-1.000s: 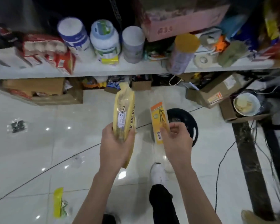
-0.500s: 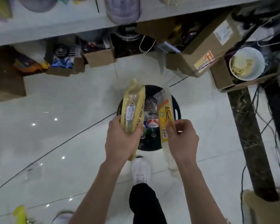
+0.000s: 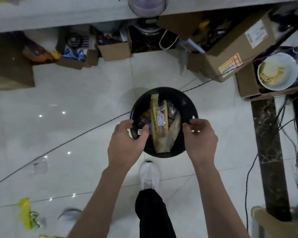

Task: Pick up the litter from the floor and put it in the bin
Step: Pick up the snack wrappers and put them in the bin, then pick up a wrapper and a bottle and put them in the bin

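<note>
Directly below the camera, a round black plastic bin [image 3: 187, 100] stands on the glossy white tiled floor [image 3: 76, 100], crowded with rubbish. A long clear bread bag with yellow edges [image 3: 159, 121] and a clear packet with a pale printed panel [image 3: 175, 129] lie inside it, leaning up toward the near rim. The person's left hand [image 3: 127, 140] and right hand [image 3: 199, 138] hover over the bin's two sides, fingers loosely curled and grasping nothing. A white trainer [image 3: 149, 174] is planted just beside the bin. More litter waits on the floor: a crumpled yellow wrapper [image 3: 26, 213] at lower left and a scrap of clear plastic film [image 3: 40, 166] farther up. Likely trouble: the tall bags sit high in a full bin and could spring back out, and a thin dark cable [image 3: 76, 140] crossing the tiles near the bin could catch a foot on the walk to the wrapper.
</note>
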Demonstrator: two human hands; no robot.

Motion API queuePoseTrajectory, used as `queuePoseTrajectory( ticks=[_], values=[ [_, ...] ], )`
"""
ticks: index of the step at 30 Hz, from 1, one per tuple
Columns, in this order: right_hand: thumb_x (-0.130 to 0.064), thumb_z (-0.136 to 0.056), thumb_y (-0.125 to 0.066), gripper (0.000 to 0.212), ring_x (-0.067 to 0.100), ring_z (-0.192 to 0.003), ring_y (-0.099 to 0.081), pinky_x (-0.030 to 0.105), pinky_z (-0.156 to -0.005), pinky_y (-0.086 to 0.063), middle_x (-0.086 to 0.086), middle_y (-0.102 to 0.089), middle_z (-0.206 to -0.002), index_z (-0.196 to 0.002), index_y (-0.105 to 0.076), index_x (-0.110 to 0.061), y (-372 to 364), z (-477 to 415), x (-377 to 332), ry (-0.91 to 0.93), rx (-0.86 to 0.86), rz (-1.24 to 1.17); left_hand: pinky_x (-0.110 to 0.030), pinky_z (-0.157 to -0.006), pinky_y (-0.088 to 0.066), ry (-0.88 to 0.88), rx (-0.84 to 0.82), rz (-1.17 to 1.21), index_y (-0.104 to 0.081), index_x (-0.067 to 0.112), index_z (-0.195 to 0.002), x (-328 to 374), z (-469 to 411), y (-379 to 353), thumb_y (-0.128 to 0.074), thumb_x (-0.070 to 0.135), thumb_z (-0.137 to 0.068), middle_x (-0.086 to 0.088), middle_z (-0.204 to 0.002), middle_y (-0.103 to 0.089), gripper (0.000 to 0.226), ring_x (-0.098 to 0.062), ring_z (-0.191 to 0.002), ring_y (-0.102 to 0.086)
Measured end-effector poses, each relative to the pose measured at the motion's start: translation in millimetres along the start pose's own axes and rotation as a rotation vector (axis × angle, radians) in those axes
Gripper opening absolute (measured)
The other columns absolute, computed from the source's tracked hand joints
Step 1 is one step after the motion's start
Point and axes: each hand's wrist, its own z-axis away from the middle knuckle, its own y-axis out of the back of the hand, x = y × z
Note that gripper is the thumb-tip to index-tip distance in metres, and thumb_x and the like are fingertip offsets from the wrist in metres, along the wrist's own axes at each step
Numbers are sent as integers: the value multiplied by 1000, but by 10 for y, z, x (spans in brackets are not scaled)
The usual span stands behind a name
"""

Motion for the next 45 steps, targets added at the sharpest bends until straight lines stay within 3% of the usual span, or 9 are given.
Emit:
queuePoseTrajectory(
  ticks=[3,7,11,16,20,24,33,41,45],
  values=[
    [-33,-90,-67,13,-9,-76,-55,7,-64,-38,-21,-63,-81,-101,-60,-30,-39,160,-278,71,-36,21,-34,-83,-51,-14,58,51,-54,37,-120,-5,4,351,-58,68,-80,18,-116,-58,51,-7,-105,-57],
    [-35,-89,-68,21,1,-86,-63,13,-67,-43,-15,-68,-92,-107,-63,-26,-158,484,-709,194,-107,43,-32,-81,-49,-9,139,116,-57,33,-120,-65,46,863,-62,57,-86,17,-116,-58,42,-7,-104,-58],
    [-35,-90,-68,25,6,-89,-64,29,-82,-54,-10,-69,-99,-111,-63,-23,-370,954,-1116,335,-178,88,-32,-83,-49,36,213,190,-57,35,-119,-264,164,1430,-62,56,-86,20,-116,-58,39,-4,-103,-57],
    [-35,-89,-69,30,14,-91,-64,40,-83,-55,-5,-67,-98,-111,-62,-16,-703,1711,-1541,509,-268,135,-36,-86,-51,98,335,266,-57,35,-117,-744,436,2253,-63,55,-86,21,-117,-57,37,-3,-106,-56],
    [-35,-89,-68,25,12,-95,-62,33,-83,-53,-11,-64,-100,-110,-62,-24,-1044,2451,-1842,618,-350,210,-30,-77,-45,132,446,267,-55,36,-120,-1316,771,2995,-60,57,-86,20,-119,-56,40,-3,-105,-55],
    [-37,-90,-68,28,10,-94,-58,29,-80,-47,-9,-63,-106,-114,-62,-25,-1409,3352,-2085,781,-445,284,-31,-82,-47,158,511,273,-53,35,-125,-1960,1224,3739,-61,56,-86,19,-122,-55,45,-2,-104,-55],
    [-45,-90,-64,42,11,-114,-53,41,-101,-47,-11,-56,-121,-128,-57,-28,-1999,5609,-2552,1078,-669,386,-20,-74,-41,260,716,344,-51,39,-124,-3283,2541,5330,-56,64,-83,24,-120,-51,48,1,-105,-54],
    [-44,-91,-64,42,13,-115,-53,44,-102,-45,-9,-55,-122,-129,-57,-26,-2285,7331,-2840,1243,-763,407,-33,-86,-50,337,869,355,-54,34,-126,-4115,3683,6463,-57,61,-86,19,-124,-54,47,-2,-106,-55],
    [-45,-91,-63,42,13,-116,-53,44,-103,-44,-10,-55,-121,-128,-56,-28,-2469,7931,-2965,1316,-807,419,-34,-84,-50,360,961,389,-54,35,-124,-4421,4013,6869,-57,61,-86,20,-123,-54,46,-1,-104,-55]
  ],
)
